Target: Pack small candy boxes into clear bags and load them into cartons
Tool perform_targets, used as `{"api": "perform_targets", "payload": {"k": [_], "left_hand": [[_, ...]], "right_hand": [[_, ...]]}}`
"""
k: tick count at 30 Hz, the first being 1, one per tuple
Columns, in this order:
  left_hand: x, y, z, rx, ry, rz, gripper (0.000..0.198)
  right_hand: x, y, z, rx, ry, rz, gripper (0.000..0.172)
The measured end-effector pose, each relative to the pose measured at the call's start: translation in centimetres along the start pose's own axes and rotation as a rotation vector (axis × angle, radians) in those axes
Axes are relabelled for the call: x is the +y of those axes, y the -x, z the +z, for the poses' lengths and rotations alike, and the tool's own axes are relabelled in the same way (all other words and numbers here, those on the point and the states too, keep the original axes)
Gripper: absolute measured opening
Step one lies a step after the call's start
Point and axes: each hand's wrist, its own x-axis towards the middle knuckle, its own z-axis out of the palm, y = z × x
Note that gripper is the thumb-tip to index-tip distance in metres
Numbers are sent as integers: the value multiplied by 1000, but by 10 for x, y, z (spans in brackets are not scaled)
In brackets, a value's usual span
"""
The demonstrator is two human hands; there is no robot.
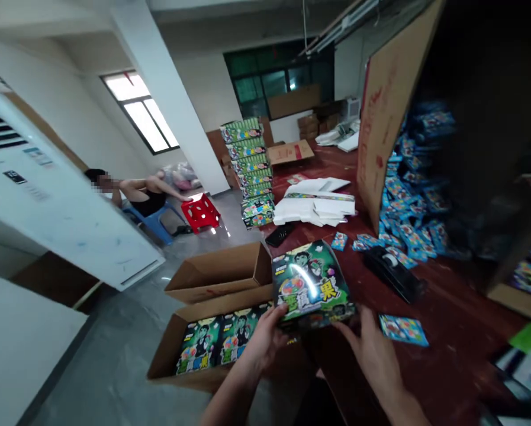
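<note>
Across the left spreads grey floor point(114, 355); the red worktop point(454, 361) has two open-topped cartons point(221, 290) beside its left edge. Near it, both grips clamp the green box point(309, 284): left hand point(267, 340) thumb-on-top, right hand point(372, 340) at the near-right corner.

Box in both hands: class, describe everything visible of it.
The box looks like glossy printed cardboard, black and green, its top showing cartoon artwork, coloured balls, large lettering and a glare streak. It appears closed, tilted, by the red table. The left hand holds its near left corner; the right hand holds the near right.
</note>
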Motion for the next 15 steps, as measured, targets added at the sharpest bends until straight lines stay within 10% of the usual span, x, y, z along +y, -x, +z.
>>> {"api": "perform_targets", "payload": {"k": [7, 11, 15], "left_hand": [[127, -63, -41, 128, 170, 195, 34], [227, -164, -53, 269, 144, 311, 26], [283, -263, -55, 374, 101, 290, 32]], "right_hand": [[-38, -52, 16, 95, -133, -431, 71], [-48, -155, 7, 122, 220, -560, 62], [-52, -276, 0, 56, 586, -440, 63]]}}
